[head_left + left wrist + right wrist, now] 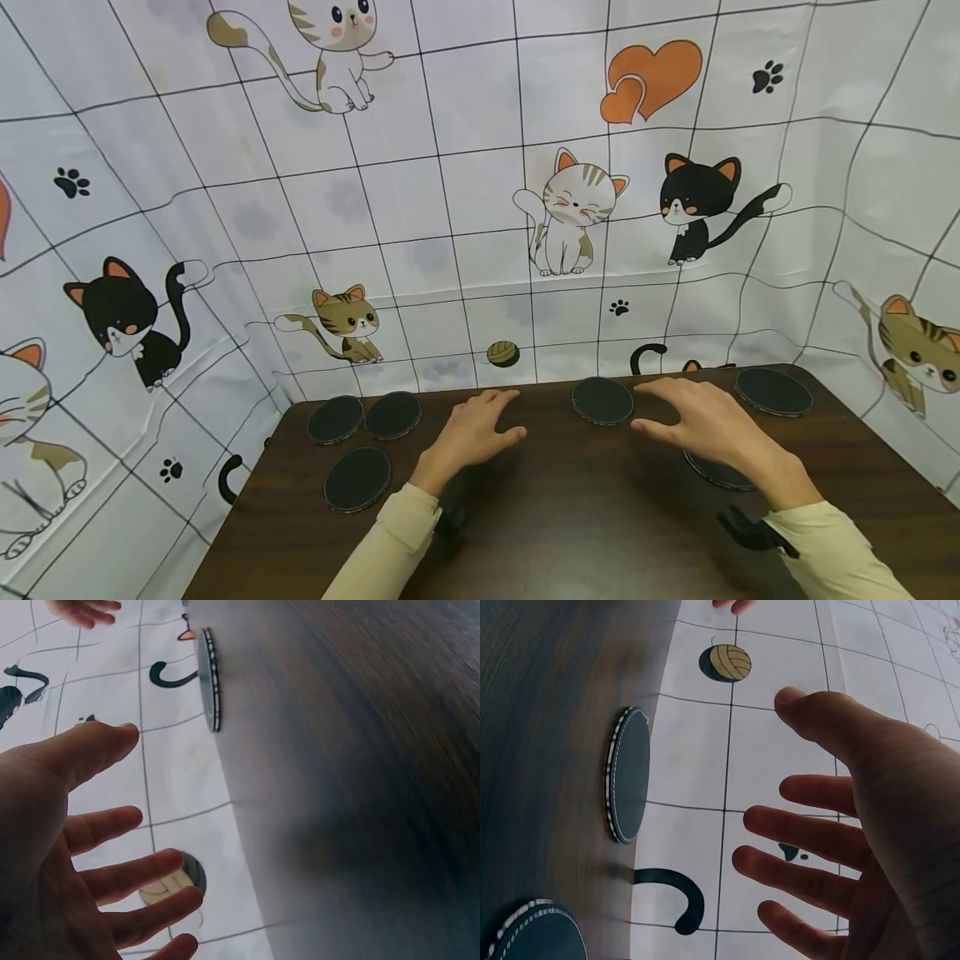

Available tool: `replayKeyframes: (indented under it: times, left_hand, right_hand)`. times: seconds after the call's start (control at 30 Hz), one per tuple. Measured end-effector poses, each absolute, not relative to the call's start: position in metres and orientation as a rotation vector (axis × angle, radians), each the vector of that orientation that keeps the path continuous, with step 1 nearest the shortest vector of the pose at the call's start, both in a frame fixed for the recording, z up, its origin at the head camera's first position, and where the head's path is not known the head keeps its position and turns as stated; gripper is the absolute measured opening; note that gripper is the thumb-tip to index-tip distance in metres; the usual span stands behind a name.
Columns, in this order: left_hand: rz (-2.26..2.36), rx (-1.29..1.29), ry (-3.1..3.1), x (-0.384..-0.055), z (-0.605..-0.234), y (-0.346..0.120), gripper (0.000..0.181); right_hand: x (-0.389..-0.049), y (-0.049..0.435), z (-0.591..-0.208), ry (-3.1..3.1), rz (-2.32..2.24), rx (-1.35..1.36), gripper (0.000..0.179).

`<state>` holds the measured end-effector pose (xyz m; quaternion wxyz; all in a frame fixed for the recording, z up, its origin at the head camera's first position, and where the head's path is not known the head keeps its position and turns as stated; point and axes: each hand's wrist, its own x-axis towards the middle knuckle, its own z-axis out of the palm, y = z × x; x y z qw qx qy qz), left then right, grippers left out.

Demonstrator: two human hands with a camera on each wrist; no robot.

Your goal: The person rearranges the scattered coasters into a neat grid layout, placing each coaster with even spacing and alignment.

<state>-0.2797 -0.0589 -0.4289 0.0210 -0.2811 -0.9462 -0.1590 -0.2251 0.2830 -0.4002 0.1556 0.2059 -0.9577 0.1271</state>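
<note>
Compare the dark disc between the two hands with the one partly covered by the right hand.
In the head view, the central disc shows almost whole, while the covered disc is partly hidden by the right hand. The central disc lies by the far edge of the table; the covered disc lies farther from that edge. Both are dark, round and pale-edged.

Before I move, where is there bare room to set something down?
Bare tabletop runs between the left hand and right hand, on the near side of the back-middle disc. The far left is crowded: three discs cluster there.
</note>
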Motion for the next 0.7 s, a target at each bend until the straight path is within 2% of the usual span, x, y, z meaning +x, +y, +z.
replayKeyframes:
  times: [0.7]
  left_hand:
    - [-0.448, -0.847, -2.953, -0.293, -0.446, -0.038, 0.065]
  right_hand:
    - [-0.241, 0.288, -0.419, -2.801, 0.375, 0.556, 0.067]
